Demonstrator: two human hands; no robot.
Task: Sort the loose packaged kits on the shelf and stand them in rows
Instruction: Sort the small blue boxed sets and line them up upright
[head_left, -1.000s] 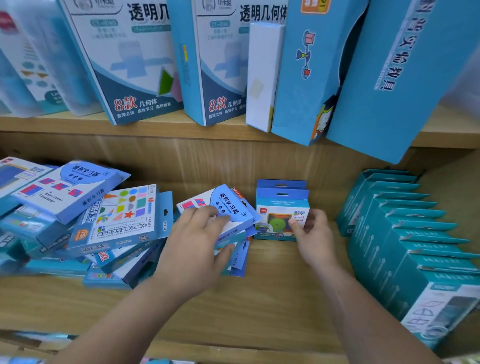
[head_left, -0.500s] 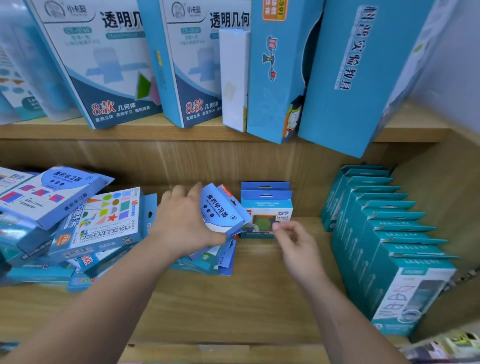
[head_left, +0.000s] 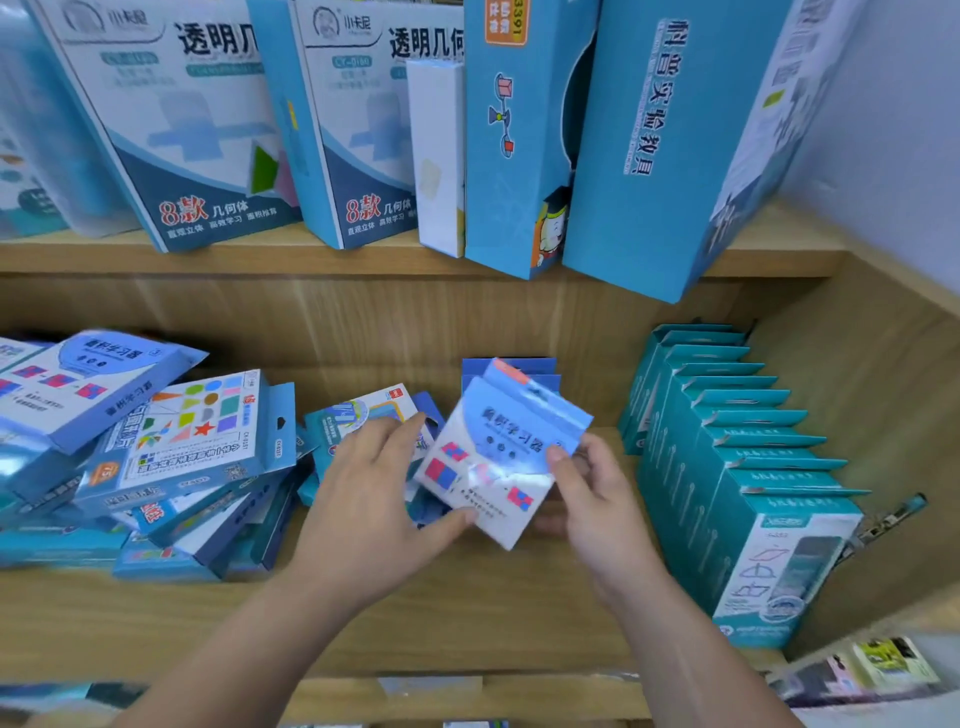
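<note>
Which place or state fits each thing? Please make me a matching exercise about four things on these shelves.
1. centre kit
2. teal boxes
3. coloured-shapes kit
4. narrow white box

A. standing on upper shelf
B. in the loose pile, left
C. gripped by left hand and right hand
D. standing in a row, right

Pairs: 1-C, 2-D, 3-B, 4-A

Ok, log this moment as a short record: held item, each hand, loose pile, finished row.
held item: white-and-blue kit, tilted, held over the shelf board
left hand: grips the kit's lower left edge
right hand: pinches the kit's right edge
loose pile: jumbled, left side
finished row: teal boxes upright, right side
</note>
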